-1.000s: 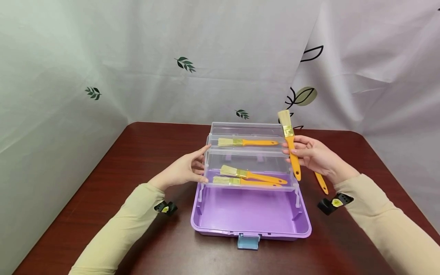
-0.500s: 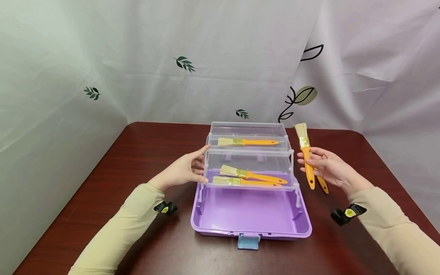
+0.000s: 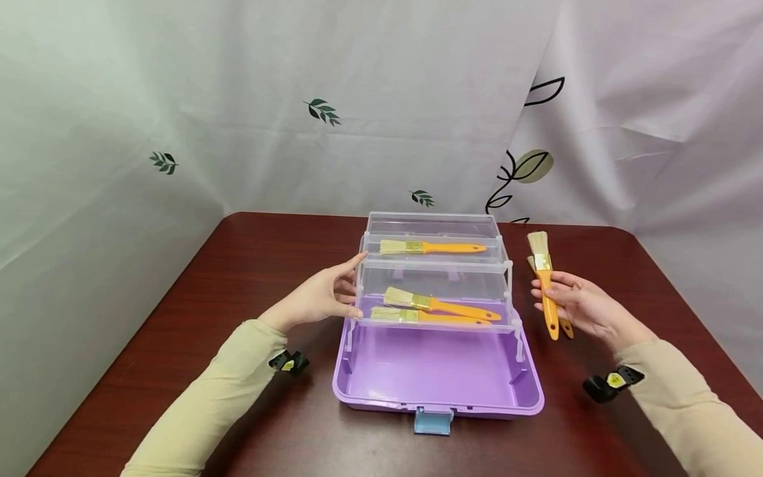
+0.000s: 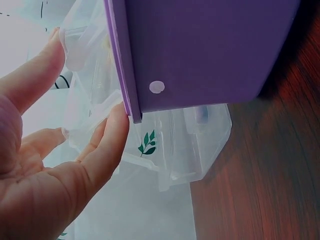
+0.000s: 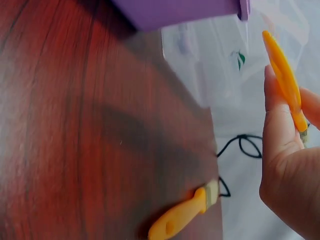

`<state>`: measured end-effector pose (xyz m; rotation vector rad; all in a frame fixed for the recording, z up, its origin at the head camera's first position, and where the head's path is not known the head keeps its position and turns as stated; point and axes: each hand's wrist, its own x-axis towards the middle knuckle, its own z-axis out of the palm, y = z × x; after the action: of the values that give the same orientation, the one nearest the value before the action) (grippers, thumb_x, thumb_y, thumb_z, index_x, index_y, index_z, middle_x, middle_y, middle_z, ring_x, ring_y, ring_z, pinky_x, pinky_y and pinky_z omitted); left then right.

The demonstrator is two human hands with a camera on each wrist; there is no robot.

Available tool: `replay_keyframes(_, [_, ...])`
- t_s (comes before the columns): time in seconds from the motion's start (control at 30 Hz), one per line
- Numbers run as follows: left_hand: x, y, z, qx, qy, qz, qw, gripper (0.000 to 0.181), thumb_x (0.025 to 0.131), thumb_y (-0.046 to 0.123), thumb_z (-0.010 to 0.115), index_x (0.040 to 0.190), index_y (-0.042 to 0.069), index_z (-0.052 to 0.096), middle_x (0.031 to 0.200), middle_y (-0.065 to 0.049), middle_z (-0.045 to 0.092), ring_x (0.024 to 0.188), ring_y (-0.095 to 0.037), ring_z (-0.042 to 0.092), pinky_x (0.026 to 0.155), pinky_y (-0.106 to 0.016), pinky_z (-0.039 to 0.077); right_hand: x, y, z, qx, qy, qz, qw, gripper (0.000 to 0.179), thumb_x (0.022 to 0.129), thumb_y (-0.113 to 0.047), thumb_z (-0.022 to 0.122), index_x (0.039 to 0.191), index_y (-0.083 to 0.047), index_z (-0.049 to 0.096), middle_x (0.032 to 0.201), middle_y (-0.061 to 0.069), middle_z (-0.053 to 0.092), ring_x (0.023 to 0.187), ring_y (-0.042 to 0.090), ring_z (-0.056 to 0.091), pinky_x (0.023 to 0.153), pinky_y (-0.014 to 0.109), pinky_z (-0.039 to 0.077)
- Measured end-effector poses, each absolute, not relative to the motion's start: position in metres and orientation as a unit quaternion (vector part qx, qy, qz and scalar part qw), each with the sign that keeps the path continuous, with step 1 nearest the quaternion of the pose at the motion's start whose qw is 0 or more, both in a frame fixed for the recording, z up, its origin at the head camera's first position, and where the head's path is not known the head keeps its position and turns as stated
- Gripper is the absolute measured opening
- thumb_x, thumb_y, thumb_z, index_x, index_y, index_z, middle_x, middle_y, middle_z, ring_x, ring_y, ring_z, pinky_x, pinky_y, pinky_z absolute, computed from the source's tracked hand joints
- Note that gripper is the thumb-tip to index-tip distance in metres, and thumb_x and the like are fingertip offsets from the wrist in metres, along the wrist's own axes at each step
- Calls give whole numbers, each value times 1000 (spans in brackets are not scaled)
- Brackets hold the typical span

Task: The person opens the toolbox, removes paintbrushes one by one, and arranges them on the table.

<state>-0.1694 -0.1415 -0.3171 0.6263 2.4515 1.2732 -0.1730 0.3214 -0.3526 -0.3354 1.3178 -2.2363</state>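
My right hand (image 3: 587, 306) pinches the orange handle of a paintbrush (image 3: 548, 308), bristles up, to the right of the box. Lower down, a second paintbrush (image 5: 180, 217) lies on the table, partly hidden behind the held one in the head view. My left hand (image 3: 318, 295) grips the left end of the clear plastic tray (image 3: 444, 281), thumb near its front corner and index finger reaching higher. Two paintbrushes (image 3: 465, 309) lie in this front tray. Another paintbrush (image 3: 456, 248) lies in the tray behind it. Both trays fold out over a purple toolbox (image 3: 438, 371).
The toolbox has a blue latch (image 3: 433, 421) hanging at its front and a clear lid (image 3: 435, 224) raised at the back. Everything stands on a dark red wooden table (image 3: 197, 331). White cloth with leaf prints (image 3: 268, 152) hangs behind and at the sides.
My right hand has carried the paintbrush rightward and down, from beside the trays to above the paintbrush on the table. My left hand has stayed at the tray.
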Motion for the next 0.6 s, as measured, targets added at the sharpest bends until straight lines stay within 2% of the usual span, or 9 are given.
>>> replay_keyframes(0.33, [-169, -140, -316, 208, 857, 444, 157, 104, 72, 11, 82, 153, 20, 16, 122, -19, 47, 108, -26, 59, 94, -37, 51, -176, 347, -358, -137, 466, -831, 272, 34, 98, 9, 32, 114, -5, 59, 111, 7, 68, 103, 18, 66, 89, 34, 54])
replay_keyframes(0.6, [-170, -140, -316, 212, 857, 444, 154, 105, 72, 10, 82, 153, 19, 16, 120, -19, 48, 107, -26, 59, 94, -37, 51, -182, 372, -359, -116, 504, -819, 249, 37, 99, 6, 33, 111, -10, 63, 110, 1, 68, 100, 15, 66, 85, 31, 56])
